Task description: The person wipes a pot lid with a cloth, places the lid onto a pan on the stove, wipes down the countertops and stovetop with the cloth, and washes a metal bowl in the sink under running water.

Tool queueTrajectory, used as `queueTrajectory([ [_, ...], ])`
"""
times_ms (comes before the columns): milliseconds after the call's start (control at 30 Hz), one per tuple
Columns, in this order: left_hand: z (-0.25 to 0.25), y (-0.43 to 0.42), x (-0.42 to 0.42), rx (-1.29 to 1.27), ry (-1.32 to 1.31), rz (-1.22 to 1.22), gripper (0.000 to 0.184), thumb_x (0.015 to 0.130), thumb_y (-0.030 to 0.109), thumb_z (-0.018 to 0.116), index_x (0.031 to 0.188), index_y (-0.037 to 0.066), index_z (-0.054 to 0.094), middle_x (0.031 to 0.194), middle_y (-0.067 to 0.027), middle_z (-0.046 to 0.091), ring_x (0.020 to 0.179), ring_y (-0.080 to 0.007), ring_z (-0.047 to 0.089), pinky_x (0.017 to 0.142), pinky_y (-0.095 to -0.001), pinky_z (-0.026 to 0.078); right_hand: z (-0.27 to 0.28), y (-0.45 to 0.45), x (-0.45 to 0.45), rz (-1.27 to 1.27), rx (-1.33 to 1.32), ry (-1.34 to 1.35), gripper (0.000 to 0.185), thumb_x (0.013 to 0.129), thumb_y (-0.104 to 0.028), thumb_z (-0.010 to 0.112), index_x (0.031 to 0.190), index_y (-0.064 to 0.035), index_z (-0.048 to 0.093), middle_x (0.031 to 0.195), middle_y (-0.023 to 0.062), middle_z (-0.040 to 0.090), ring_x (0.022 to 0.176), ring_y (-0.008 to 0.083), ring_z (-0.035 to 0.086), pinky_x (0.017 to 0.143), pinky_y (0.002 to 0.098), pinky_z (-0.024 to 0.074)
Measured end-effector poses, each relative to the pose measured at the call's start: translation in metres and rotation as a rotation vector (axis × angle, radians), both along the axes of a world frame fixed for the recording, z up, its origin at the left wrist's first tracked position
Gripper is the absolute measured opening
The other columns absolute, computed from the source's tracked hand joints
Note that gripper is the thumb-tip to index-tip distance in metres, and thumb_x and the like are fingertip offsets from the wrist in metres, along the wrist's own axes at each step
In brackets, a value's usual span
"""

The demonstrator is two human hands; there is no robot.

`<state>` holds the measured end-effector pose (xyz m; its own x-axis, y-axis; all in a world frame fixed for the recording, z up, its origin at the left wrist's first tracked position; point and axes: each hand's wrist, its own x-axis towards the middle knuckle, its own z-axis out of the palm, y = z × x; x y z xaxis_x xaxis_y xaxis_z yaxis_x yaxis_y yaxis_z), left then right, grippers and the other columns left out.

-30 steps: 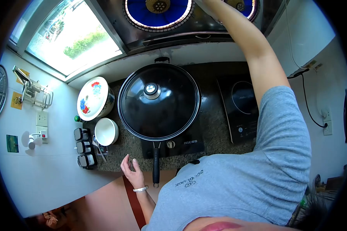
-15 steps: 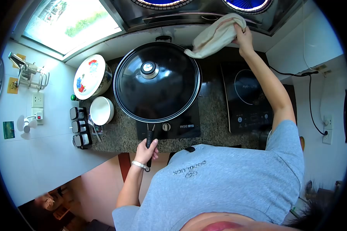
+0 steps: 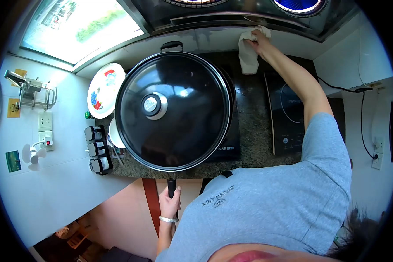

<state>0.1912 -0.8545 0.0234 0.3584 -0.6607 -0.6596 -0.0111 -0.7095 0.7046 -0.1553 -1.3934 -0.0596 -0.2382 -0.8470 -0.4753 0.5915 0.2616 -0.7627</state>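
My left hand (image 3: 170,201) is wrapped round the black pan handle (image 3: 172,187) at the counter's front edge. The large black pan with its dark glass lid (image 3: 187,118) is raised and tilted over the left cooktop (image 3: 228,150). At the back, near the wall, my right hand (image 3: 258,42) grips a cream cloth (image 3: 248,59), which hangs down toward the counter. A silver-topped knob (image 3: 152,105) stands on the lid.
Left of the pan are a floral lidded pot (image 3: 105,91), a partly hidden white bowl (image 3: 115,134) and black spice jars (image 3: 97,149). A second cooktop (image 3: 288,122) lies under my right arm. The range hood (image 3: 222,19) hangs above the back wall.
My right hand came down from the hood with the cloth, now bunched nearer the wall. My left hand took hold of the pan handle, and the pan has risen, tilted and shifted left.
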Motion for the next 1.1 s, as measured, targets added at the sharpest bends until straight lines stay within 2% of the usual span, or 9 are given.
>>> queueTrajectory([
  [167, 0.021, 0.018, 0.011, 0.048, -0.066, 0.111, 0.027, 0.088, 0.014, 0.060, 0.066, 0.006, 0.046, 0.047, 0.0021, 0.045, 0.033, -0.0064, 0.041, 0.032, -0.0223, 0.031, -0.016, -0.001, 0.123, 0.197, 0.041, -0.319, 0.036, 0.082, -0.003, 0.059, 0.115, -0.0029, 0.045, 0.123, 0.0209, 0.041, 0.113, 0.0384, 0.047, 0.082, 0.0486, 0.0572],
  [233, 0.021, 0.021, 0.012, 0.052, -0.097, 0.175, 0.024, 0.087, 0.011, 0.060, 0.067, 0.006, 0.047, 0.048, 0.0019, 0.045, 0.033, -0.0067, 0.041, 0.031, -0.0223, 0.031, 0.014, 0.009, 0.204, 0.269, 0.057, -0.381, 0.056, 0.080, 0.003, 0.059, 0.127, -0.0070, 0.029, 0.129, 0.0246, 0.035, 0.120, 0.0430, 0.042, 0.094, 0.0557, 0.0487],
  [400, 0.027, 0.020, 0.002, 0.041, -0.133, 0.235, 0.022, 0.087, 0.009, 0.059, 0.069, 0.005, 0.047, 0.048, 0.0019, 0.045, 0.033, -0.0065, 0.040, 0.031, -0.0228, 0.030, 0.010, -0.009, 0.356, 0.599, 0.059, -0.464, 0.052, 0.086, -0.006, 0.054, 0.132, -0.0166, 0.031, 0.131, 0.0131, 0.036, 0.121, 0.0336, 0.042, 0.094, 0.0590, 0.0450],
  [500, 0.031, 0.018, -0.006, 0.052, -0.140, 0.239, 0.023, 0.088, 0.010, 0.058, 0.069, 0.005, 0.047, 0.047, 0.0016, 0.045, 0.033, -0.0069, 0.040, 0.031, -0.0230, 0.030, 0.013, -0.011, 0.378, 0.404, 0.170, -0.513, 0.050, 0.088, -0.009, 0.052, 0.133, -0.0153, 0.032, 0.133, 0.0107, 0.039, 0.121, 0.0334, 0.042, 0.093, 0.0573, 0.0456],
  [567, 0.027, 0.018, -0.008, 0.029, -0.095, 0.229, 0.024, 0.088, 0.011, 0.059, 0.069, 0.005, 0.047, 0.047, 0.0012, 0.045, 0.033, -0.0075, 0.041, 0.031, -0.0231, 0.030, -0.026, -0.038, 0.354, 0.397, 0.106, -0.812, 0.044, 0.088, -0.007, 0.050, 0.130, -0.0146, 0.038, 0.132, 0.0110, 0.041, 0.122, 0.0310, 0.043, 0.095, 0.0532, 0.0464],
  [667, 0.024, 0.017, -0.013, 0.014, -0.108, 0.164, 0.025, 0.089, 0.013, 0.059, 0.068, 0.005, 0.047, 0.046, 0.0007, 0.045, 0.033, -0.0081, 0.041, 0.032, -0.0233, 0.030, -0.010, -0.030, 0.246, 0.348, 0.111, -0.765, 0.028, 0.086, 0.000, 0.049, 0.113, -0.0086, 0.049, 0.118, 0.0145, 0.052, 0.108, 0.0341, 0.055, 0.091, 0.0507, 0.0506],
  [767, 0.026, 0.015, -0.015, 0.018, -0.089, 0.143, 0.026, 0.089, 0.014, 0.059, 0.068, 0.005, 0.047, 0.046, 0.0003, 0.046, 0.032, -0.0082, 0.041, 0.031, -0.0233, 0.031, 0.000, -0.020, 0.124, 0.190, 0.009, -0.563, 0.030, 0.083, 0.004, 0.048, 0.114, 0.0056, 0.046, 0.111, 0.0241, 0.051, 0.108, 0.0399, 0.053, 0.089, 0.0504, 0.0536],
  [967, 0.014, 0.019, -0.005, 0.018, 0.005, 0.134, 0.025, 0.089, 0.014, 0.059, 0.069, 0.005, 0.047, 0.046, 0.0005, 0.046, 0.032, -0.0076, 0.041, 0.031, -0.0236, 0.031, 0.017, -0.001, -0.061, -0.061, -0.096, -0.124, 0.034, 0.087, 0.002, 0.046, 0.120, 0.0062, 0.042, 0.118, 0.0256, 0.049, 0.107, 0.0414, 0.054, 0.088, 0.0492, 0.0543],
  [1100, 0.014, 0.021, -0.001, 0.013, -0.011, 0.138, 0.026, 0.089, 0.014, 0.059, 0.068, 0.005, 0.047, 0.048, 0.0011, 0.046, 0.034, -0.0069, 0.041, 0.032, -0.0234, 0.032, -0.006, -0.020, -0.077, -0.221, 0.051, -0.030, 0.031, 0.088, 0.003, 0.045, 0.119, 0.0033, 0.045, 0.120, 0.0217, 0.049, 0.112, 0.0396, 0.051, 0.088, 0.0498, 0.0528],
])
